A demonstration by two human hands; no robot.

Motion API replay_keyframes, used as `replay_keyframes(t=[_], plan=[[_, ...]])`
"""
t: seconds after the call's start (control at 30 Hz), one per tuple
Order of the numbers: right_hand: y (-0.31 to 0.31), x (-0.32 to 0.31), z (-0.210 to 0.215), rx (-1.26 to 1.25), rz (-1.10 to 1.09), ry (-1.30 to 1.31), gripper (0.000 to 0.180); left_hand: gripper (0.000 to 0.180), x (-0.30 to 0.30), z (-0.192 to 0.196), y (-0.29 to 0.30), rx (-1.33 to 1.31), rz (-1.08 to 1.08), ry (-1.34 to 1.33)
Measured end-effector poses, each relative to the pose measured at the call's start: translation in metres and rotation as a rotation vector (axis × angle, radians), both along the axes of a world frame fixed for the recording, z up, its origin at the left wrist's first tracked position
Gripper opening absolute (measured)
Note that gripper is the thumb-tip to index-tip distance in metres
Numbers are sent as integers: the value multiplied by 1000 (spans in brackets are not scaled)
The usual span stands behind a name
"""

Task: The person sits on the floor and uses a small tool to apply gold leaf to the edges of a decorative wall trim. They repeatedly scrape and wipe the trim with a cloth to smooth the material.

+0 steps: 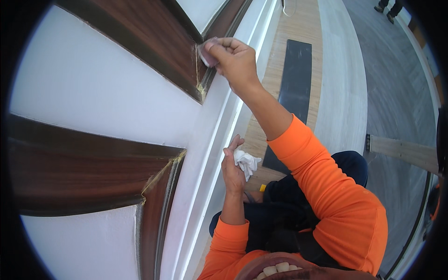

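Note:
My right hand (239, 64) pinches a folded pinkish-brown piece that looks like sandpaper (208, 56) between thumb and fingers. It lies against the dark brown wood-look moulding (140, 35), beside a mitred corner joint with yellowish filler (201, 88). Lower down, my left hand (232, 173) holds a crumpled white tissue (248, 162) near the white ledge, its fingers partly stretched. A second brown moulding (84, 163) at the lower left has yellowish filler (157, 178) along its mitred joint.
White wall panels (102, 70) lie between the mouldings. A stepped white skirting (193, 205) runs along the wall. On the wood-look floor rests a long dark grey strip (296, 74). A wooden beam (403, 151) stands at the right; another person's legs (392, 8) show far off.

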State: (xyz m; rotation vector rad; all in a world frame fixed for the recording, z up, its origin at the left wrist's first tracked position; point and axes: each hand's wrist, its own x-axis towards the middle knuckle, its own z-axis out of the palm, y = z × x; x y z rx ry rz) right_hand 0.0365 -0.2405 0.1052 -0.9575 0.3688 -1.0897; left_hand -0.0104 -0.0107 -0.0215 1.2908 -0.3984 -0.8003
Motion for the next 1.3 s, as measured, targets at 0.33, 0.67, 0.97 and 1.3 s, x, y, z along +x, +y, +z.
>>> replay_keyframes(t=[0.33,0.67,0.97,1.3], plan=[[8,-12,3,-4,5,120,26,77,1,1,0,33,-11,-16],[13,-27,-17,-82,156,-36,28,78,5,-8,0,14,-11,-33],[23,-5,10,16,137,-13,31,80,4,-7,0,32,-7,-39],[8,-30,-2,-210,68,229,33,80,3,-1,1,38,-28,-48]])
